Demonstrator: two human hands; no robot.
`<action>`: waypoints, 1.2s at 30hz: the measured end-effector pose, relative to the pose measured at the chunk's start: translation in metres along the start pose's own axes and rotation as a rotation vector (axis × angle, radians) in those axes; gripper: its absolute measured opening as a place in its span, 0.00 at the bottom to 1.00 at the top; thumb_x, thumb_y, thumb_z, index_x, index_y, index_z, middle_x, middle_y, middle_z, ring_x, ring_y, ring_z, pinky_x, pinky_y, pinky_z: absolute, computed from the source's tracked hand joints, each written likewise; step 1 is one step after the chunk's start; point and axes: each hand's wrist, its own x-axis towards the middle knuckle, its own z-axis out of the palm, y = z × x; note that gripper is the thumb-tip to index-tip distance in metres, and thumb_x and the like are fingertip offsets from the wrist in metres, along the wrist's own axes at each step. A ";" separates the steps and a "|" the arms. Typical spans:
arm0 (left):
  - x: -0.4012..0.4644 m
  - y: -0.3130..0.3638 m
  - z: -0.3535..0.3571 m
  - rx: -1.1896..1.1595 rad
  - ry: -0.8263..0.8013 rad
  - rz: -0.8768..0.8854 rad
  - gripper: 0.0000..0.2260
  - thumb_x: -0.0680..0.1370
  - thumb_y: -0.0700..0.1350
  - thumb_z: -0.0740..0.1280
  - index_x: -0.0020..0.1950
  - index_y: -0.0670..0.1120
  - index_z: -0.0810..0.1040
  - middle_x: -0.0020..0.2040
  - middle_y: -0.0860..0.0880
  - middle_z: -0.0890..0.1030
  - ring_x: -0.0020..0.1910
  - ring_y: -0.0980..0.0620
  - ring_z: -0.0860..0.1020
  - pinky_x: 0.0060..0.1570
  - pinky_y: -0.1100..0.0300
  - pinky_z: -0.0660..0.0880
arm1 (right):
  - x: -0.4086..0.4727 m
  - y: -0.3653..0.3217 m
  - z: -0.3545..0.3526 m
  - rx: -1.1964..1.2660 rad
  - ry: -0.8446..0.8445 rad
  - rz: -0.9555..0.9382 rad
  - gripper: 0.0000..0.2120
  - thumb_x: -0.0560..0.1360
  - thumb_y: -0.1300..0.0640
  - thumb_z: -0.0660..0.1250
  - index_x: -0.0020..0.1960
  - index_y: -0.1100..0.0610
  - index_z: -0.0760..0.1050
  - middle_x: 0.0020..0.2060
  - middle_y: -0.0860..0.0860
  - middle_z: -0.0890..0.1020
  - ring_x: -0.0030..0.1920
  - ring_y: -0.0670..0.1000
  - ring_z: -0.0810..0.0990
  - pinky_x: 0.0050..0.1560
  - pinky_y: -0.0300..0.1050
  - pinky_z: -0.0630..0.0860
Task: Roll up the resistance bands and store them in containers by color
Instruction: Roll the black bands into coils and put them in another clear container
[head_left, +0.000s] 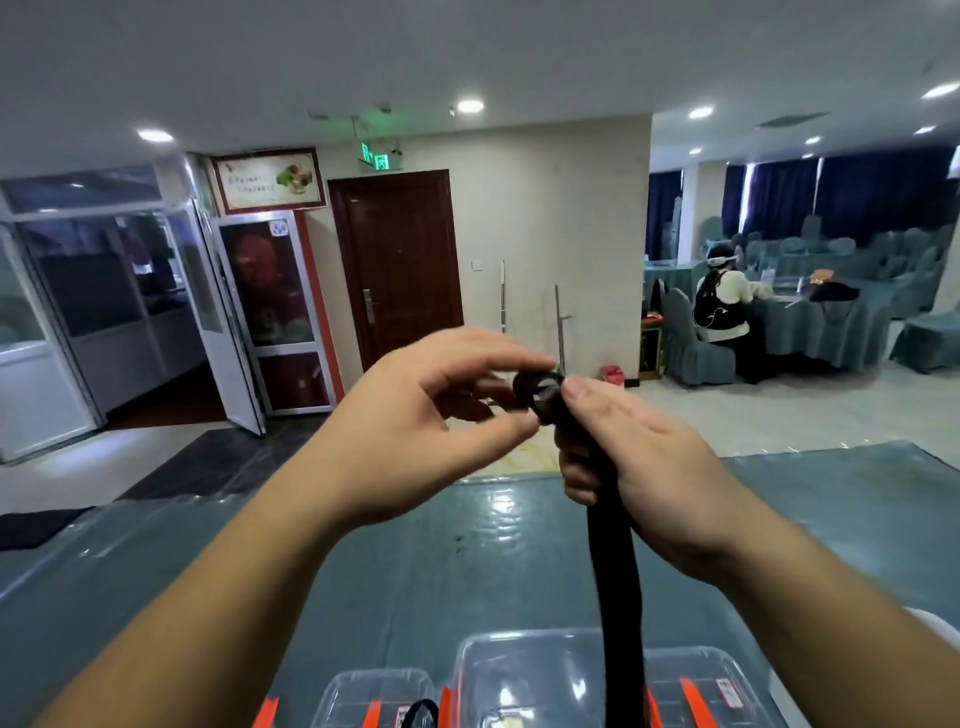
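Rolling is underway: above the table (363, 545), the left hand (415, 421) pinches the band (615, 571) roll, the right hand (639, 467) grips its tail. Next, probably wind on more, feeding tail upward.

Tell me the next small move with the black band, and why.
Probably another turn of the small black coil, pinched by the left hand, while the right hand feeds band. Most of the black resistance band hangs unrolled, down past the clear plastic containers.
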 end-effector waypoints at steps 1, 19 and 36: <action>-0.002 -0.004 -0.002 0.101 -0.045 0.017 0.17 0.77 0.42 0.76 0.65 0.53 0.83 0.59 0.56 0.83 0.56 0.51 0.83 0.51 0.62 0.81 | -0.002 0.002 0.000 -0.002 0.012 0.026 0.12 0.78 0.43 0.63 0.44 0.48 0.81 0.32 0.46 0.64 0.32 0.47 0.61 0.35 0.47 0.56; -0.012 -0.022 0.009 0.400 0.157 0.196 0.06 0.77 0.43 0.76 0.53 0.47 0.88 0.46 0.54 0.86 0.45 0.57 0.82 0.45 0.58 0.80 | -0.008 0.023 0.003 -0.001 0.002 0.040 0.13 0.75 0.51 0.71 0.54 0.56 0.86 0.48 0.59 0.88 0.50 0.58 0.88 0.54 0.48 0.84; -0.020 -0.036 0.027 0.273 -0.014 0.112 0.17 0.78 0.41 0.75 0.66 0.53 0.83 0.50 0.60 0.76 0.47 0.59 0.77 0.49 0.71 0.72 | -0.001 0.013 -0.010 -0.026 -0.045 0.134 0.12 0.76 0.56 0.71 0.56 0.57 0.87 0.50 0.61 0.88 0.49 0.55 0.87 0.54 0.47 0.83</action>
